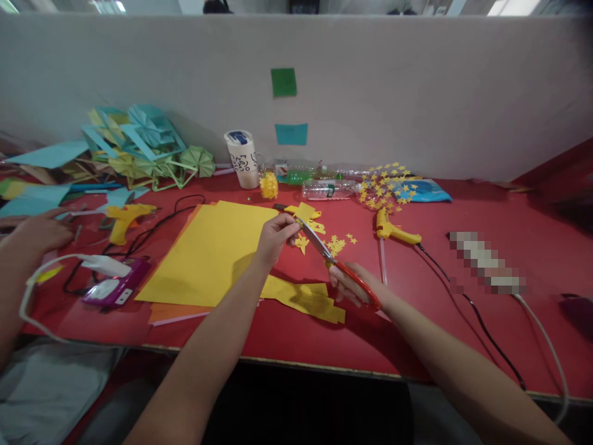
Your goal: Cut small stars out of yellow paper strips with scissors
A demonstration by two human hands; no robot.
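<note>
My right hand (pixel 348 285) is closed round the red handles of a pair of scissors (pixel 328 252), whose blades point up and left. Between the fingertips of my left hand (pixel 278 233) is a small piece of yellow paper (pixel 306 211), right at the blade tips. Small yellow paper stars (pixel 337 246) lie in a loose pile beyond the scissors, with a larger yellow cutout (pixel 301 243) beside them. Yellow paper strips (pixel 306 298) rest on the table below my hands. Large yellow sheets (pixel 208 253) lie left, over orange ones.
Yellow glue guns lie right (pixel 396 232) and left (pixel 124 221). A purple power adapter (pixel 115 283) sits near a co-worker's hand (pixel 46 232). Along the partition stand a white tumbler (pixel 241 159), plastic bottles (pixel 328 189), a star bunch (pixel 386 185) and folded paper shapes (pixel 143 145).
</note>
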